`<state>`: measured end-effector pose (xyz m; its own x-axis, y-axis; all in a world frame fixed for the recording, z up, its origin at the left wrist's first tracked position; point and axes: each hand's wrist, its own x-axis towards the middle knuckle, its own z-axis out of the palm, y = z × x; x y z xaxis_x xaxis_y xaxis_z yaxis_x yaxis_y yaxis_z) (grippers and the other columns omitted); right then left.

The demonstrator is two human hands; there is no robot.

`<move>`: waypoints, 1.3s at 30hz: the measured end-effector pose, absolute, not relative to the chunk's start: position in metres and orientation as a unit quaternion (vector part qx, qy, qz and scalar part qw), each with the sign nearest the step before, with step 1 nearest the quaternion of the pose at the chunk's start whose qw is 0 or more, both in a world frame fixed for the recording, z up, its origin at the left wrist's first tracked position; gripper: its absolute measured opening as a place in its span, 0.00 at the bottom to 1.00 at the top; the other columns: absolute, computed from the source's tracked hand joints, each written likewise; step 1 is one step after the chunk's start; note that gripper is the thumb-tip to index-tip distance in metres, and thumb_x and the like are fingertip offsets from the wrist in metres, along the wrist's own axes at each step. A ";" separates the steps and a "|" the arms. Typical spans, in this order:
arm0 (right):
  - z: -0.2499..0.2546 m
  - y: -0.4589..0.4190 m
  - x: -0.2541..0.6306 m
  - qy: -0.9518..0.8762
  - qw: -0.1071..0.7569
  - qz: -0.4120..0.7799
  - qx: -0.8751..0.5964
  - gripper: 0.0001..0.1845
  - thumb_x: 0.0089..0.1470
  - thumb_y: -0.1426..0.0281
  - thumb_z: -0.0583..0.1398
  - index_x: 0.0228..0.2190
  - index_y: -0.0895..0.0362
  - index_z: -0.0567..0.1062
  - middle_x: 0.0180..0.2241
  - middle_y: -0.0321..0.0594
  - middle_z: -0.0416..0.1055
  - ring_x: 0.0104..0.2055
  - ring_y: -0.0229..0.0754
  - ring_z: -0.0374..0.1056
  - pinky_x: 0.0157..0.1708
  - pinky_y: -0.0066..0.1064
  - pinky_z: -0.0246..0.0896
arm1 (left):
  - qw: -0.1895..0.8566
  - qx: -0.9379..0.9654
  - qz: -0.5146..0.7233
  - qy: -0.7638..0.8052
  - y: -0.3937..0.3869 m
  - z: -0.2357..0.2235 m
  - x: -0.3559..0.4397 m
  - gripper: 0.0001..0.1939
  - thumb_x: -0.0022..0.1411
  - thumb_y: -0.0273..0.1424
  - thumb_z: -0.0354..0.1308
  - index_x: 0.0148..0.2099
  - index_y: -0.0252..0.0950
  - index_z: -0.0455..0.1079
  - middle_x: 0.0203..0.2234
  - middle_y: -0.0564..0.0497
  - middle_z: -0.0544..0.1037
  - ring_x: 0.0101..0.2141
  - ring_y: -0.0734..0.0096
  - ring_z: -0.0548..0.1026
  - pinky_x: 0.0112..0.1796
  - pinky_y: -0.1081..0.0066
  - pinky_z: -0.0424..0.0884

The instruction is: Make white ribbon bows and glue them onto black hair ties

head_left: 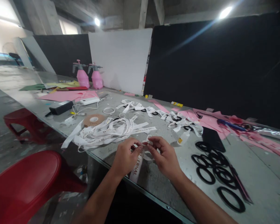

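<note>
My left hand (126,157) and my right hand (164,155) meet over the near edge of the grey table (259,174). Both pinch one white printed ribbon (137,166). Its top is folded into a small loop between my fingertips, and its tail with black letters hangs down below my left hand. A pile of the same white ribbon strips (107,132) lies just beyond my left hand. Several finished white bows (168,116) are spread farther back. Black hair-tie rings (212,168) lie to the right of my right hand.
A tape roll (93,119), a black power adapter (60,108), a white power bank (90,100) and a small glue bottle (183,138) lie on the table. Pink paper (224,124) covers the right side. Two pink spray bottles (90,77) stand at the back. Red stools (25,183) sit left.
</note>
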<state>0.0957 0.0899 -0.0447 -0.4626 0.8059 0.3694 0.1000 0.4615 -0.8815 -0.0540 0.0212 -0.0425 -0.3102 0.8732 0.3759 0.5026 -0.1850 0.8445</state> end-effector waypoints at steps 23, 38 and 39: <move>-0.039 0.091 0.094 -0.639 0.379 0.614 -0.265 0.13 0.53 0.60 0.64 0.30 0.57 0.72 0.24 0.32 0.64 0.26 0.35 0.57 0.26 0.27 0.51 | 0.475 0.373 0.670 0.430 0.024 -0.042 -0.047 0.17 0.55 0.43 0.62 0.34 0.36 0.62 0.23 0.57 0.66 0.23 0.79 0.61 0.26 0.78 0.59; -0.042 0.089 0.093 -0.600 0.443 0.597 -0.295 0.17 0.53 0.57 0.64 0.27 0.56 0.67 0.20 0.32 0.68 0.22 0.34 0.61 0.22 0.25 0.56 | 0.436 0.223 0.731 0.476 0.033 -0.040 -0.016 0.23 0.57 0.53 0.55 0.43 0.40 0.65 0.19 0.60 0.64 0.15 0.82 0.57 0.14 0.81 0.51; -0.041 0.089 0.093 -0.598 0.446 0.596 -0.298 0.18 0.53 0.56 0.64 0.26 0.56 0.67 0.20 0.32 0.69 0.21 0.34 0.61 0.22 0.25 0.56 | 0.452 0.226 0.726 0.467 0.032 -0.040 -0.016 0.25 0.55 0.54 0.56 0.44 0.39 0.66 0.19 0.59 0.64 0.15 0.82 0.57 0.14 0.81 0.51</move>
